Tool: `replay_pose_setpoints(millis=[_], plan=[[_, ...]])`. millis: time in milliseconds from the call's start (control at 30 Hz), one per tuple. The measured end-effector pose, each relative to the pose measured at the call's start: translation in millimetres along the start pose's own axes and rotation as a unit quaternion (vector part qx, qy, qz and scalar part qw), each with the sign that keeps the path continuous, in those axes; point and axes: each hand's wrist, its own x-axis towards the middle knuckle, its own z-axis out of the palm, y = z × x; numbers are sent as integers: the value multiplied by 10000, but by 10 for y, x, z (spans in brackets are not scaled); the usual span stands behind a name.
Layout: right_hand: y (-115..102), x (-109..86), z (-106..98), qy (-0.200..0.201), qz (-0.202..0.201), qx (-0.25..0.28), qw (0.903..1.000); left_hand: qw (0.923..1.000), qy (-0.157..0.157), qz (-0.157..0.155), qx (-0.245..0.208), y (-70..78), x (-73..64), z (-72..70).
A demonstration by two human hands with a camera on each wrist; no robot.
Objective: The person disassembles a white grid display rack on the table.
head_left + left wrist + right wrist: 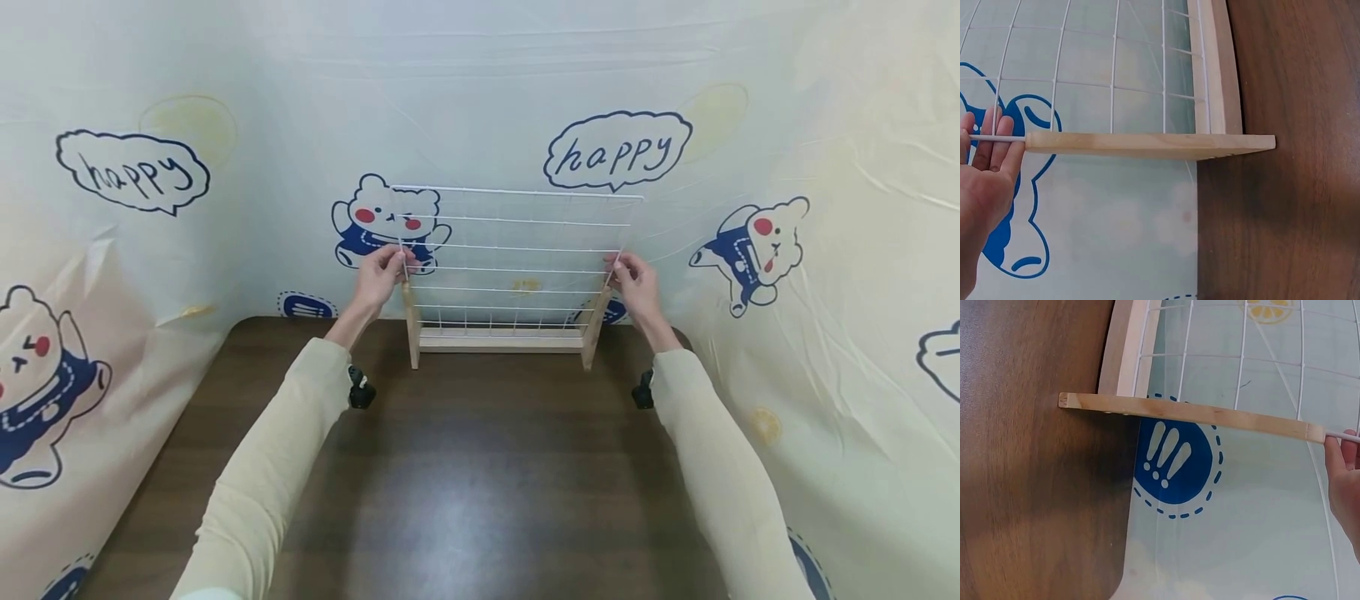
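Centre frame, the left hand (pixel 381 272) pinches the wire rack's (pixel 510 270) side, the right hand (pixel 637 283) apparently likewise; level, even handling suits.

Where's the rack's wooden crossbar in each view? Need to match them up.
Head: crossbar near the centre, running horizontally.
Left wrist: crossbar at upper right, running down from the top edge.
Right wrist: crossbar at upper left, running down from the top edge.
Shared landmark: brown tabletop, below the crossbar in head, right of it in left wrist, left of it in right wrist.
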Motion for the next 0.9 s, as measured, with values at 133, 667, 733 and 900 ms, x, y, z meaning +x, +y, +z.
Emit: replay_pose_setpoints(millis=[133,667,733,900], plan=[[0,13,-14,5,71,105,9999,9999,18,40,127,1,19,15],[-74,38,29,189,200,411,9988,9999,-9,15,-133,43,25,37],[-72,39,54,191,187,515,9983,9999,-35,62,-111,59,27,21],[-59,34,83,226,133,682,9973,9999,-121,42,-20,51,47,-4]])
